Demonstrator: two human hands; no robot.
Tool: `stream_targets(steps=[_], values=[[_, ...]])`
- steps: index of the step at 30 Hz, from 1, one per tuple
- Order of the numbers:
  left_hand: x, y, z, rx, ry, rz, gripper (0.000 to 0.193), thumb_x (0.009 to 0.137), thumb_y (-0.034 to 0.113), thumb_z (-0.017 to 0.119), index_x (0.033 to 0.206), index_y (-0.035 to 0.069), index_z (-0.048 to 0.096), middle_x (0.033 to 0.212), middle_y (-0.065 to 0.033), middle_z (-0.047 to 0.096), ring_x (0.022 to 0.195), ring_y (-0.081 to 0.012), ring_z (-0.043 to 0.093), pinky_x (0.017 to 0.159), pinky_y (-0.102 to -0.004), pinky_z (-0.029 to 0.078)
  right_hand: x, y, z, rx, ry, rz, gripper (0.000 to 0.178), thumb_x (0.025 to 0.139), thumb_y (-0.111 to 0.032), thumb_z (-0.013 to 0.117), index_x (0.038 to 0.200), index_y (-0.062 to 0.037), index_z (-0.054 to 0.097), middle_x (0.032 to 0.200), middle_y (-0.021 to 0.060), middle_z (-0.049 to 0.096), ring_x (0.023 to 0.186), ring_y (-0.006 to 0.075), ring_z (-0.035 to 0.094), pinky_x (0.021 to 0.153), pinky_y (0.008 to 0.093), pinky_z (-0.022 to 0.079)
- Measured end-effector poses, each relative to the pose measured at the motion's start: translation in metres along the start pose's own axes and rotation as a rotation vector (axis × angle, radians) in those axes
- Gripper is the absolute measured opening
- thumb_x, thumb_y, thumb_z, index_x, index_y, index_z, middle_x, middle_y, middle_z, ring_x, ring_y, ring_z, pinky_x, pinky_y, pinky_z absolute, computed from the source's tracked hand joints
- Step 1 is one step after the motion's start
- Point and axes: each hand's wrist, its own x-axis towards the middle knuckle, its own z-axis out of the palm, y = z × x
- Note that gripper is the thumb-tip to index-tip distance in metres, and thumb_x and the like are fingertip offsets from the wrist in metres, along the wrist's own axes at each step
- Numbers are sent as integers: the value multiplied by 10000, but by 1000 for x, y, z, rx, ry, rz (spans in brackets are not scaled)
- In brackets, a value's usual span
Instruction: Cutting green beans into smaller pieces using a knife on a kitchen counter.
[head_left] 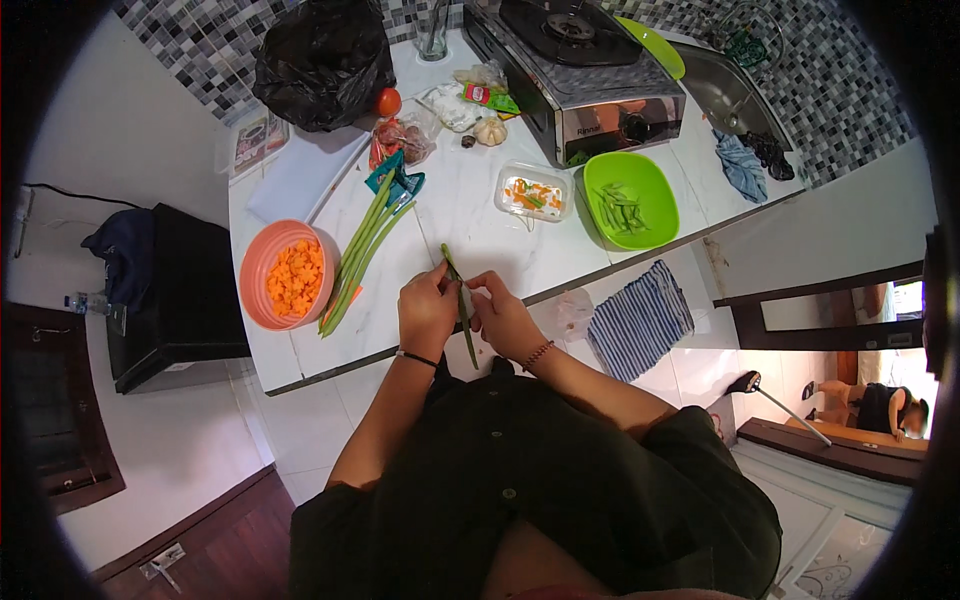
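Over the front edge of the counter, my left hand (426,310) pinches a long green bean (463,318) near its upper end. My right hand (507,322) closes its fingers on the same bean from the other side, and the lower end hangs down between my wrists. To the left, several long green beans (366,250) lie slantwise on the counter. Beside them stands a pink bowl (247,262) of diced orange pieces. A lime-green bowl (655,175) to the right holds cut green pieces. Between, a clear plastic tub (507,205) contains orange and green scraps.
At the back are a black plastic bag (325,65), a tomato (388,101), garlic (489,131) and small packets. A gas stove (590,85) stands near the sink (725,95). A striped cloth (642,322) lies on the floor to the right. Another person (875,408) is beyond the doorway.
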Motion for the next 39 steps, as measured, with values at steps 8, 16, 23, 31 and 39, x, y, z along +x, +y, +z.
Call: stream_targets(steps=[8, 16, 23, 31, 39], values=[[0, 2, 1, 11, 17, -46, 350, 798, 135, 616, 1129, 20, 631, 830, -194, 637, 757, -338, 626, 692, -396, 495, -11, 3, 2, 111, -16, 55, 189, 970, -167, 425, 1135, -80, 452, 622, 29, 545, 506, 97, 492, 474, 252, 407], [-1, 2, 2, -6, 34, -33, 352, 791, 143, 627, 1119, 16, 637, 818, -186, 641, 761, -332, 628, 703, -392, 494, -24, 3, 1, 170, -5, 113, 183, 969, -188, 421, 1110, -75, 448, 621, 53, 558, 512, 130, 536, 482, 294, 437], [-2, 3, 3, -5, 56, -36, 350, 778, 132, 626, 1106, 11, 644, 806, -178, 657, 736, -312, 639, 688, -380, 503, -35, 9, -6, 201, -59, 165, 195, 967, -186, 435, 1121, -66, 447, 618, 44, 538, 500, 113, 502, 471, 268, 419], [6, 16, 2, -49, 119, -75, 219, 763, 110, 621, 953, 8, 658, 744, -149, 662, 681, -302, 651, 633, -367, 507, -24, 19, -22, 316, -36, 145, 194, 967, -172, 434, 1135, -78, 454, 630, 31, 524, 497, 91, 459, 461, 256, 392], [11, 12, -1, 45, 95, -19, 241, 757, 126, 651, 973, 20, 661, 745, -133, 667, 682, -286, 655, 640, -354, 505, -25, 17, -26, 351, -116, 94, 200, 963, -166, 448, 1143, -81, 461, 634, 25, 527, 506, 78, 455, 470, 240, 382]])
